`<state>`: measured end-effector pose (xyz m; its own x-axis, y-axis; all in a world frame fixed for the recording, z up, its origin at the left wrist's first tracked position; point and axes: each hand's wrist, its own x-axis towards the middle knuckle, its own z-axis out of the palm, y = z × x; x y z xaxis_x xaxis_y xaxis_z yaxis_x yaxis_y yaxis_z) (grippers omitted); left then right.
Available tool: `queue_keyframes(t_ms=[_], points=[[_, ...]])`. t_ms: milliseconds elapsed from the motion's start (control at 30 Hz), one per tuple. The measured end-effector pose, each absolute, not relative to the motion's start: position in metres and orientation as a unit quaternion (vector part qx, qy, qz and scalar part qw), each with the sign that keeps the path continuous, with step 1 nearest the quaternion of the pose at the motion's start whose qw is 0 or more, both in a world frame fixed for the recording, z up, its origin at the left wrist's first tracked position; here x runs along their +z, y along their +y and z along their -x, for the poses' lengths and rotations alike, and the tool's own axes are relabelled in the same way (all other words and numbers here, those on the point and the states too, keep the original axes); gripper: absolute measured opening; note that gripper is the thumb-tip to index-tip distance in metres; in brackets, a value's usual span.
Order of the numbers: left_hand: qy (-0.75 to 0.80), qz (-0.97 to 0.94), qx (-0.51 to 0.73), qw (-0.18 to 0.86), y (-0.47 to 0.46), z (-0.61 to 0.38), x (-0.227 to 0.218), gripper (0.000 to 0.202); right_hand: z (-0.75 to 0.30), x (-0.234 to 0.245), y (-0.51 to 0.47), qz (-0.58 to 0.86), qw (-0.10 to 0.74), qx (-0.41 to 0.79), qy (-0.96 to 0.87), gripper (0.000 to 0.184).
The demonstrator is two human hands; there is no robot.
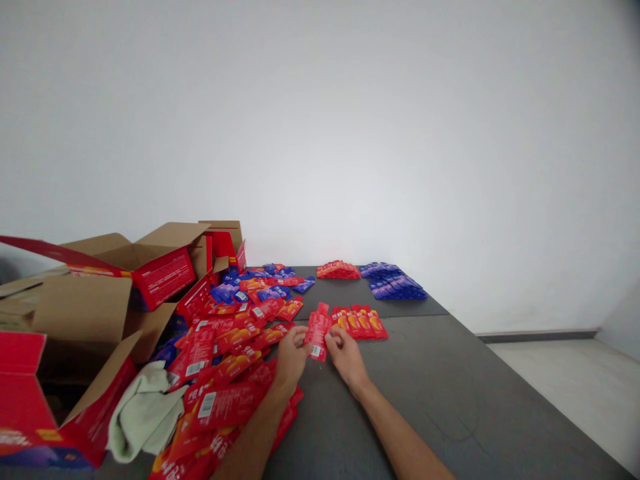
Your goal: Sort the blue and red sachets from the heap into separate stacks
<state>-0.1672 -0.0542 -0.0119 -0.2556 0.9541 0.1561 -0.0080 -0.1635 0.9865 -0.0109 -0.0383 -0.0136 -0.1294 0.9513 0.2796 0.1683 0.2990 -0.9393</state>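
Head view showed me pinching a red pouch (317, 330) between both hands, just above the table (425, 393) in front of me. My left hand (293, 353) had one edge between thumb and fingers, and my right hand (346, 355) nipped the opposite edge, its fingers curled in. The pouch was flat, smooth and slightly shiny, roughly rectangular with a narrow neck at the top, and a white barcode (316, 351) showed near its bottom. The dark table looked matte. Just beyond my right hand lay an overlapping row of red pouches (359, 323), orange pictures upward. Farther back sat a red stack (339, 269) and, right of it, blue stacks (397, 285). On my left sprawled a loose, slippery-looking heap (240, 340) of red and blue pouches, partly hidden by my left forearm (260, 427). A crumpled pale green cloth (145, 410) lay between the heap and an open cardboard box (20, 390), brown inside and red outside. More open boxes (165, 277) crowded behind it, before a plain white wall (320, 133)
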Motion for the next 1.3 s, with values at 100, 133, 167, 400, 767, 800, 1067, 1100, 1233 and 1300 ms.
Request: queue_keyframes(t_ms=[100,133,167,400,767,800,1067,1100,1233,1300], points=[[0.497,-0.437,0.623,0.418,-0.054,0.167,-0.015,0.039,0.01,-0.01,-0.039,0.431,0.496,0.444,-0.609,0.045],[0.5,-0.436,0.622,0.416,-0.054,0.167,-0.016,0.038,0.01,-0.009,-0.039,0.43,0.5,0.441,-0.609,0.045],[0.508,-0.442,0.617,0.408,-0.054,0.166,-0.016,0.037,0.01,-0.008,-0.04,0.432,0.508,0.428,-0.611,0.046],[0.564,-0.626,0.489,0.225,-0.069,0.152,-0.007,0.036,0.007,-0.009,-0.04,0.431,0.534,0.349,-0.638,0.046],[0.527,-0.471,0.561,0.431,-0.046,0.162,-0.025,0.024,0.003,-0.013,-0.037,0.437,0.451,0.2,-0.752,0.034],[0.528,-0.437,0.575,0.447,-0.041,0.162,-0.027,0.029,-0.001,-0.013,-0.033,0.456,0.434,0.167,-0.759,0.035],[0.58,-0.383,0.57,0.438,0.007,0.137,-0.032,0.064,-0.039,-0.022,-0.014,0.642,0.253,0.018,-0.724,0.059],[0.589,-0.391,0.561,0.431,0.012,0.133,-0.034,0.062,-0.042,-0.024,-0.013,0.653,0.236,0.023,-0.719,0.061],[0.634,-0.451,0.496,0.386,0.024,0.124,-0.039,0.052,-0.047,-0.033,-0.008,0.674,0.206,0.04,-0.708,0.06],[0.645,-0.474,0.473,0.367,0.023,0.124,-0.038,0.044,-0.047,-0.036,-0.005,0.68,0.201,0.046,-0.704,0.055]])
